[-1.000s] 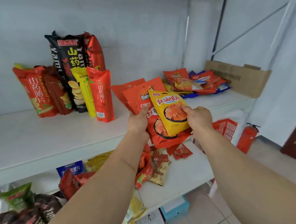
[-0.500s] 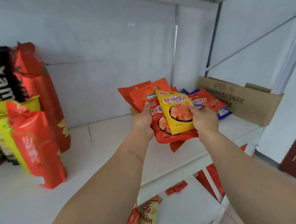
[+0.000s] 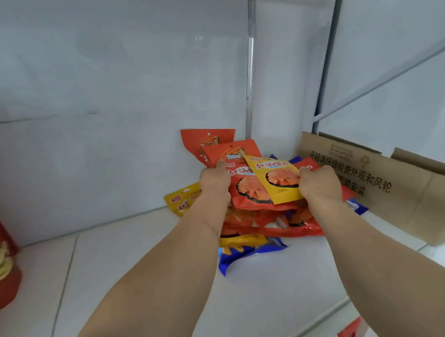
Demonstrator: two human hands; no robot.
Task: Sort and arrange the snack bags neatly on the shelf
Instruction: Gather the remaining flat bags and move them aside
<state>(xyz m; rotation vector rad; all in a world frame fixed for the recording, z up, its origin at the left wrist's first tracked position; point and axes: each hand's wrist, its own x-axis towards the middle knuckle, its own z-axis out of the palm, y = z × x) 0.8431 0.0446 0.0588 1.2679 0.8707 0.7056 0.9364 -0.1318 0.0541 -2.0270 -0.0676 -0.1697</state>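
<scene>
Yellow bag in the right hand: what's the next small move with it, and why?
Probably lift the yellow bag off the red bags in the left hand and set it by the other yellow bag lying at the left of the pile. The right hand already pinches its edge, and like colours belong together.

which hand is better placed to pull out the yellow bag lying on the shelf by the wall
Left. The left hand is right beside that yellow bag; the right hand is across the pile, gripping another yellow packet.
</scene>
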